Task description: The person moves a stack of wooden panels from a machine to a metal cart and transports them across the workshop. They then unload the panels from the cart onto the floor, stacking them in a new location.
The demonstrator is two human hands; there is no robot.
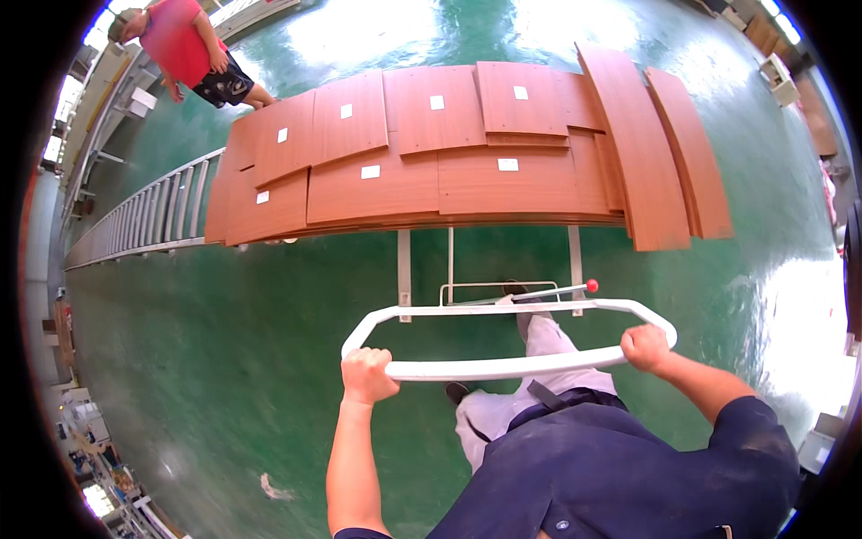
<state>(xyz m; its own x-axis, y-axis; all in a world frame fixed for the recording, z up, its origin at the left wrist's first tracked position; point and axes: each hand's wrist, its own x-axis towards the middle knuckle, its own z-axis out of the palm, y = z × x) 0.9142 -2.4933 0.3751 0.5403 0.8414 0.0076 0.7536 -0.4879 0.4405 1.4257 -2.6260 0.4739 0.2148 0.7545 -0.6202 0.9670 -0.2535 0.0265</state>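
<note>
A white tubular push handle (494, 368) forms a long loop in front of my body. At its left end my left hand (366, 375) is closed around the tube, and my right hand (645, 347) grips the opposite end. Just beyond the handle a metal lever with a red ball knob (592, 286) sticks out to the right. Metal bars (404, 269) run from the handle area toward stacks of reddish-brown wood panels (368, 193), several with small white labels. Two long narrow panels (633, 148) lie crosswise on the right of the load. What carries the panels is hidden beneath them.
A roller conveyor (153, 211) extends leftward from the panels' left end. Behind it, at the far left, stands a person in a red shirt (184, 40). Glossy green floor (269, 323) surrounds the load. Assorted equipment (94, 431) lines the left edge.
</note>
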